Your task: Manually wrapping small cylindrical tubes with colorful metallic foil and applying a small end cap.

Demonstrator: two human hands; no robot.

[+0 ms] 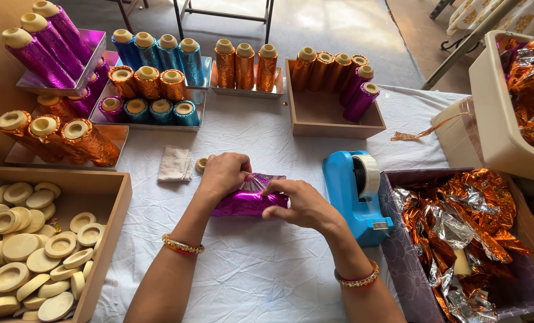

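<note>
A roll wrapped in shiny purple foil (246, 202) lies on its side on the white tablecloth (261, 269), at the centre of the head view. My left hand (224, 173) grips its left end, fingers pinching the loose foil at the top. My right hand (300, 204) holds the right end, thumb pressed on the foil. Both wrists wear red and gold bangles. A small tan disc (202, 164) and a folded beige cloth (175, 163) lie just left of my left hand.
A blue tape dispenser (357, 194) stands right of my hands. A purple box of orange and silver foil (458, 239) sits far right. A wooden box of tan discs (33, 251) is at the left. Metal trays and a wooden box (327, 116) of foil-wrapped rolls line the back.
</note>
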